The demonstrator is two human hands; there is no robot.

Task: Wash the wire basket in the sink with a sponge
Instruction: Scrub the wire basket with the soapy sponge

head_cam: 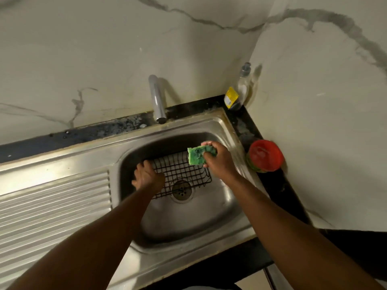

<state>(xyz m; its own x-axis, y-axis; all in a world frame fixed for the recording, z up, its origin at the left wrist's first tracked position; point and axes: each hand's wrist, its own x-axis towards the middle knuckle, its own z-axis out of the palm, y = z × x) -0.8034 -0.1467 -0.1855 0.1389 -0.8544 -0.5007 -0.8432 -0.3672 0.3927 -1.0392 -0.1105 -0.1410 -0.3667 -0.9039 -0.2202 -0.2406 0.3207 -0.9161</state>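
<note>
a black wire basket (pixel 182 170) sits inside the stainless steel sink (pixel 209 126), and the sink's round metal drain (pixel 181 190) shows through its near wires. the left hand (pixel 146 176) grips the basket's edge on the sink's left side, fingers curled over the wire. the right hand (pixel 219 162) holds a green rectangular sponge (pixel 196 156) at the basket's corner toward the sink's far right; whether sponge and wire touch cannot be told. a curved chrome tap (pixel 157 99) stands behind the sink. a clear plastic bottle with a yellow label (pixel 238 91) stands at the sink's far right corner, a red-lidded round tub (pixel 265 155) just right of the sink, and a ribbed steel drainboard (pixel 54 201) spreads left of the sink.
</note>
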